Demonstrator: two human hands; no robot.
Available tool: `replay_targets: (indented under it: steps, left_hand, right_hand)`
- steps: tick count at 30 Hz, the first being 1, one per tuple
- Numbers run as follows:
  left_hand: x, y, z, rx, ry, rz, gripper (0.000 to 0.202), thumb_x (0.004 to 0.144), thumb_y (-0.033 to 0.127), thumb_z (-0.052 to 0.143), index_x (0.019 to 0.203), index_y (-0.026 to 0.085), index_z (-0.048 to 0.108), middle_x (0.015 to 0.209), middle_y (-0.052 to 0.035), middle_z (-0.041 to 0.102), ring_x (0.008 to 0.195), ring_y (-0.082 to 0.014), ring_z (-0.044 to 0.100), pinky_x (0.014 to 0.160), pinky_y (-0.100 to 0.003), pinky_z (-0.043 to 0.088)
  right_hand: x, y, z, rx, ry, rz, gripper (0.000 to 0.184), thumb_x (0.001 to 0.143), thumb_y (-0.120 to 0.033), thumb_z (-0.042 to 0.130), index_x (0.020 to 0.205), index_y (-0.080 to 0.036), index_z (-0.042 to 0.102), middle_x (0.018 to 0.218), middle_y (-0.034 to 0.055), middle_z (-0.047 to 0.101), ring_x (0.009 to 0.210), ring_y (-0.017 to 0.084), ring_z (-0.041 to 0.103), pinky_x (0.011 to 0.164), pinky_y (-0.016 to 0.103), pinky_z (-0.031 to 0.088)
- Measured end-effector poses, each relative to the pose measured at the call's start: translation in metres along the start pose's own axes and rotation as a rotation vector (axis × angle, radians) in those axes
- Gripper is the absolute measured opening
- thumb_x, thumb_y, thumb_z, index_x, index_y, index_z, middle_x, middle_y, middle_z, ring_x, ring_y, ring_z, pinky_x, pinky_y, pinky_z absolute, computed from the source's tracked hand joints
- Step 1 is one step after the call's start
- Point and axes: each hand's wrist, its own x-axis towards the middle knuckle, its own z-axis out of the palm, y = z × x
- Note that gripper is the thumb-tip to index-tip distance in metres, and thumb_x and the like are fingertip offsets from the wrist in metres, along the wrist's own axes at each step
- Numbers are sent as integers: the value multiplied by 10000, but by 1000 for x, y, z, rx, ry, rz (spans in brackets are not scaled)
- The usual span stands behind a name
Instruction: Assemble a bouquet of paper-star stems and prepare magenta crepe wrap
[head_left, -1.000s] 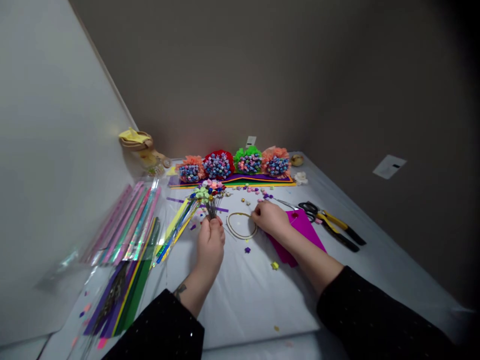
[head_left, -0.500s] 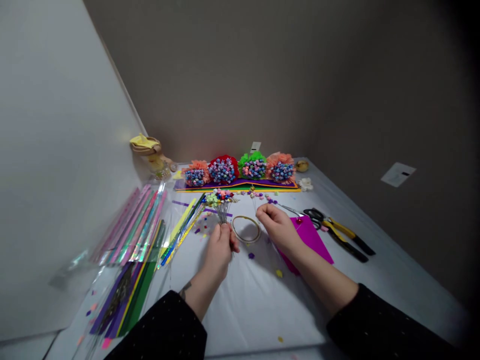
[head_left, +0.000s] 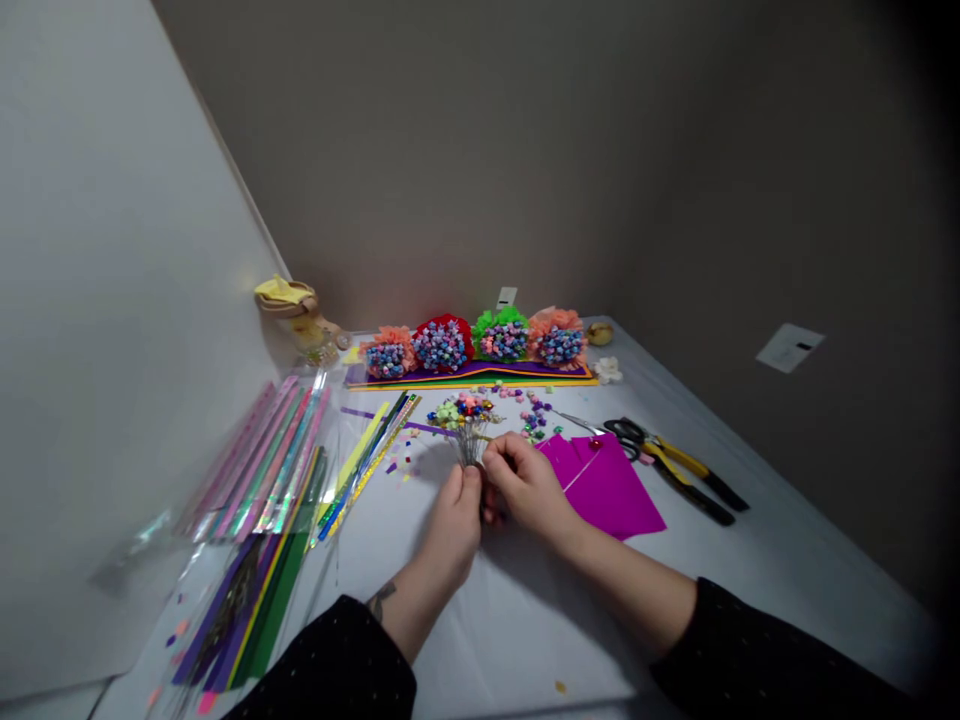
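- Your table (head_left: pixel 525 640) has a white cover, running from the bottom of the frame to the wall.
- Upper middle: stacked felt sheets (head_left: pixel 472 376).
- Center: small paper stars (head_left: pixel 535 422).
- Right: magenta paper (head_left: pixel 609 490), black-handled scissors (head_left: pixel 626 433), yellow-and-black pliers (head_left: pixel 688 479).
- Left: iridescent strips (head_left: pixel 262 460), green and purple paper strips (head_left: pixel 255 610).

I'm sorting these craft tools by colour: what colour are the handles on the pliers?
The pliers have yellow handles with black ends, best seen in the head view.

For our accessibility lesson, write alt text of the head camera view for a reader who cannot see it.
Two bare hands work over a white-covered table: the left hand grips a bunch of wire stems topped with small coloured stars, the right hand beside it. Magenta paper, scissors and yellow-handled pliers lie rightward, shiny coloured strips leftward, four ruffled bouquets behind.
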Motion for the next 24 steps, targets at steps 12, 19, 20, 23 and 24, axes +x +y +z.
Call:
replay_targets:
  steps: [12, 19, 20, 23, 24]
  left_hand:
    - [-1, 13, 0, -120, -3, -94, 384, 804, 568, 505, 760, 189, 457, 567, 66, 460, 463, -79, 398, 431, -199, 303]
    - [1, 9, -1, -75, 50, -42, 343, 783, 523, 551, 761, 184, 498, 660, 30, 530, 625, -120, 504, 596, -241, 415]
    - [2, 8, -2, -49, 73, -33, 322, 785, 501, 558, 783, 182, 518, 730, 3, 577, 714, -143, 543, 669, -259, 436]
    - [4, 5, -5, 24, 129, -34, 266, 789, 434, 572, 849, 176, 564, 893, -57, 637, 913, -193, 569, 829, -297, 426]
    - [4, 4, -6, 42, 125, -30, 251, 799, 419, 561, 855, 175, 572, 894, -60, 640, 918, -198, 571, 840, -303, 424]
  right_hand:
    - [-9, -16, -8, -321, 183, -476, 191, 849, -224, 465, 659, -211, 446, 676, -10, 455, 654, 134, 456, 604, 259, 368]
    - [-11, -15, -4, -399, 52, -506, 180, 823, -184, 463, 646, -213, 452, 686, 1, 487, 689, 145, 490, 638, 270, 383]
    - [-10, -14, -3, -438, 39, -525, 168, 817, -179, 468, 653, -212, 458, 693, 4, 492, 704, 149, 494, 645, 273, 383]
    - [-8, -9, -3, -573, 22, -591, 143, 808, -175, 475, 670, -211, 476, 705, 15, 505, 735, 166, 488, 666, 291, 377]
    - [-8, -8, -4, -609, 23, -599, 139, 809, -175, 474, 674, -210, 480, 710, 19, 511, 739, 170, 486, 668, 295, 374]
